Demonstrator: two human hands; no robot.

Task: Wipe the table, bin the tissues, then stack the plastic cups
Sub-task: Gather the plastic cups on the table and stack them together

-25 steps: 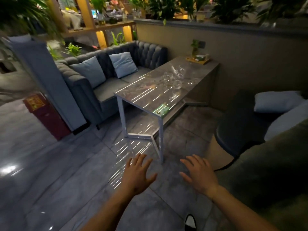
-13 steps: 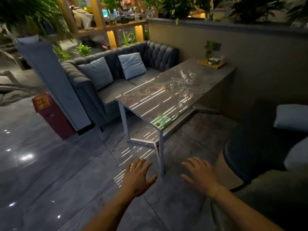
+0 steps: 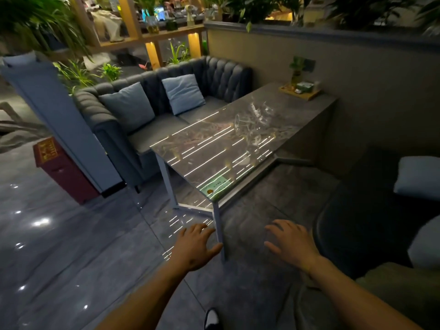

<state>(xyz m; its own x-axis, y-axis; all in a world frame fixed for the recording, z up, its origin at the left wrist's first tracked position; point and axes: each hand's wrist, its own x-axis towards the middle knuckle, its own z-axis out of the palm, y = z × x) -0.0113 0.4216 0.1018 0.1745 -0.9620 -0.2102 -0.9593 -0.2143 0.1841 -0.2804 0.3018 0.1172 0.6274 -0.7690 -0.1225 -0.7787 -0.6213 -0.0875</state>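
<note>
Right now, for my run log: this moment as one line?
phase: approach | left hand: open, empty | right hand: open, empty | plastic cups: unstacked on table

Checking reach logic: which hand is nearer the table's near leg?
Left. The left hand hovers open right beside the table leg, its thumb almost at it; the right hand is open, well off to the leg's right.
</note>
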